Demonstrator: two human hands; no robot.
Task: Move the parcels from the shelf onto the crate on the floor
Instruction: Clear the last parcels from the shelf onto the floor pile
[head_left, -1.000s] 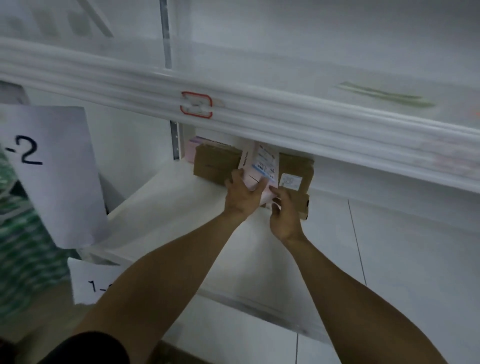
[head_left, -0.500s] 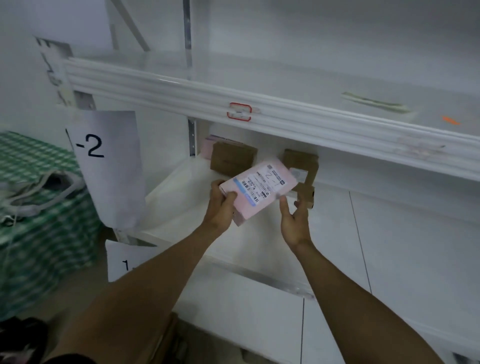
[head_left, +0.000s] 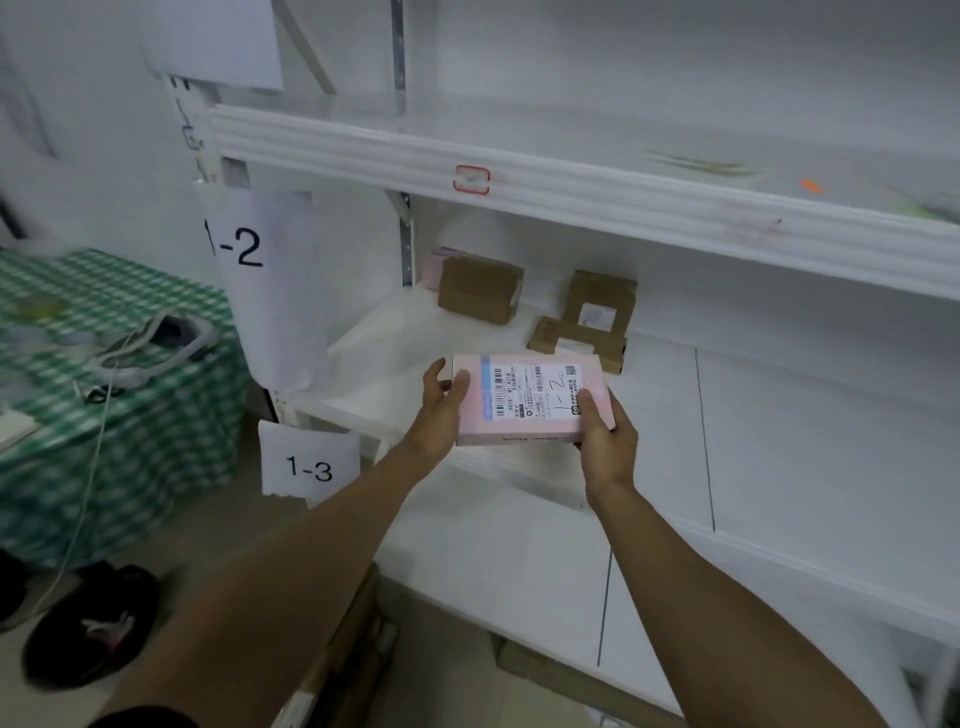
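Note:
A flat pink parcel (head_left: 524, 428) with a white shipping label marked "1-2" is held level in front of the white shelf (head_left: 753, 415). My left hand (head_left: 441, 410) grips its left end, thumb on top. My right hand (head_left: 605, 441) grips its right near corner. On the shelf behind stay a brown box (head_left: 478, 288) with a pink parcel (head_left: 434, 267) behind it, an upright brown box (head_left: 600, 301) and a flat brown box (head_left: 576, 343). No crate can be seen.
An upper shelf board (head_left: 571, 192) overhangs the parcels. Paper signs "1-2" (head_left: 260, 275) and "1-3" (head_left: 309, 462) hang at the shelf's left end. A green checked table (head_left: 104, 395) with cables stands to the left. Dark shoes (head_left: 88, 629) lie on the floor.
The pink parcel has come off the shelf from in front of the brown boxes and now lies flat between both hands, nearer to me. The view has pulled back and turned left.

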